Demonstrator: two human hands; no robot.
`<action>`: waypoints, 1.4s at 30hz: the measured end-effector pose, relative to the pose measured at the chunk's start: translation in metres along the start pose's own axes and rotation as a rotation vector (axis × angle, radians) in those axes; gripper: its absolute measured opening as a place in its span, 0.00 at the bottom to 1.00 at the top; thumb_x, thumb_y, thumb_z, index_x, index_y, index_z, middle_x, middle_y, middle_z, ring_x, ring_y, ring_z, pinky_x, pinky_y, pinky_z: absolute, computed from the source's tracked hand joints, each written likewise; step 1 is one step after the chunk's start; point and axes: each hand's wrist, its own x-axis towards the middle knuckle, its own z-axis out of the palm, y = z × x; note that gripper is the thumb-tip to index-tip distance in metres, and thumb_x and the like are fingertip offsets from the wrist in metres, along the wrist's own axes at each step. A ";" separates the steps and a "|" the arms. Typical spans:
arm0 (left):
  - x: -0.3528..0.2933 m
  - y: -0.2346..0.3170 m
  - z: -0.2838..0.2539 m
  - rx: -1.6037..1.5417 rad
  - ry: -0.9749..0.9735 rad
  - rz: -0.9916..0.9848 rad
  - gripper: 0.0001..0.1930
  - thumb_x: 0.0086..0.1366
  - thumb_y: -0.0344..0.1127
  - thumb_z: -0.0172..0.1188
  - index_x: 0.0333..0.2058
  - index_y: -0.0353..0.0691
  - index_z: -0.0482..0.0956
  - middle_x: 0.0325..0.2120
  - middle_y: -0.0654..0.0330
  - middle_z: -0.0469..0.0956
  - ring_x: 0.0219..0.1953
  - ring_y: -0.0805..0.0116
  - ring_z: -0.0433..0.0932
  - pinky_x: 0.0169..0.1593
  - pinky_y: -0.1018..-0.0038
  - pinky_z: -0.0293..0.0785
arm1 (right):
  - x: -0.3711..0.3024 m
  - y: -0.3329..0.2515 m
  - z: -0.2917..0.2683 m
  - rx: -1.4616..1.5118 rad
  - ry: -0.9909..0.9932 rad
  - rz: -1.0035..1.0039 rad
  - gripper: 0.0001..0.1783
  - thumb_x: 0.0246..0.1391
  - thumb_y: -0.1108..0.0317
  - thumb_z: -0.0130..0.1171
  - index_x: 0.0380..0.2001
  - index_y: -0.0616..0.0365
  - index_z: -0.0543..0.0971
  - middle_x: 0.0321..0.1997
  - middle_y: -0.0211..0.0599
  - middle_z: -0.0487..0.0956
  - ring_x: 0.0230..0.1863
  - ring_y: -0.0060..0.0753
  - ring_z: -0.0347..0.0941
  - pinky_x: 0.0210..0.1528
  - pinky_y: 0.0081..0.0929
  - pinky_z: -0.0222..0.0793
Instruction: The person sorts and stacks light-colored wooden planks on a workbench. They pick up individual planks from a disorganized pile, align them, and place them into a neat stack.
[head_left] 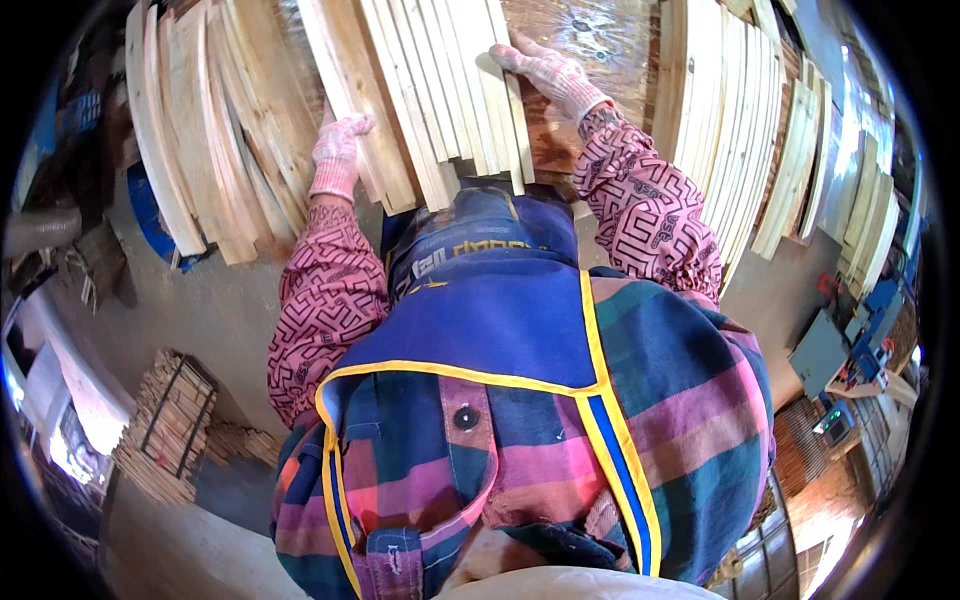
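Note:
In front of my body a row of pale wooden slats point(430, 90) lies side by side, their near ends uneven and reaching to my apron. My left hand point(342, 150), in a pinkish work glove, is closed on the left edge of this row, by a wider board. From the right, my right hand point(553, 75), gloved the same way, presses against the outermost slat, its thumb on the edge and its fingers reaching along the side. The row sits between my two hands. Part of the left fingers is hidden behind the wood.
More boards point(190, 120) lie to the left, and another row of slats point(715, 110) to the right. A brown wooden surface point(590, 30) shows beyond my right hand. Strapped bundled sticks point(170, 425) stand on the floor at lower left; a grey-green machine box point(822, 352) stands at right.

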 end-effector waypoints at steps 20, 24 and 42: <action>-0.047 0.035 -0.041 -0.238 -0.356 -0.068 0.27 0.55 0.25 0.62 0.56 0.34 0.72 0.43 0.58 0.80 0.46 0.64 0.78 0.58 0.67 0.75 | 0.002 -0.110 0.022 -0.301 0.249 0.151 0.75 0.38 0.34 0.73 0.75 0.55 0.37 0.76 0.56 0.51 0.74 0.52 0.56 0.70 0.46 0.61; -0.038 0.054 -0.009 0.239 -0.309 0.040 0.52 0.57 0.48 0.72 0.72 0.43 0.48 0.60 0.45 0.72 0.64 0.52 0.69 0.66 0.64 0.66 | -0.007 -0.119 0.006 -0.330 0.220 0.193 0.73 0.42 0.37 0.72 0.75 0.57 0.37 0.76 0.57 0.50 0.75 0.52 0.54 0.71 0.43 0.59; -0.035 0.194 0.068 0.823 0.224 -0.260 0.68 0.48 0.65 0.71 0.74 0.50 0.30 0.72 0.33 0.32 0.74 0.33 0.37 0.73 0.45 0.39 | -0.021 -0.178 0.001 -0.317 0.291 0.327 0.65 0.43 0.45 0.74 0.73 0.58 0.45 0.69 0.55 0.60 0.69 0.51 0.62 0.62 0.40 0.71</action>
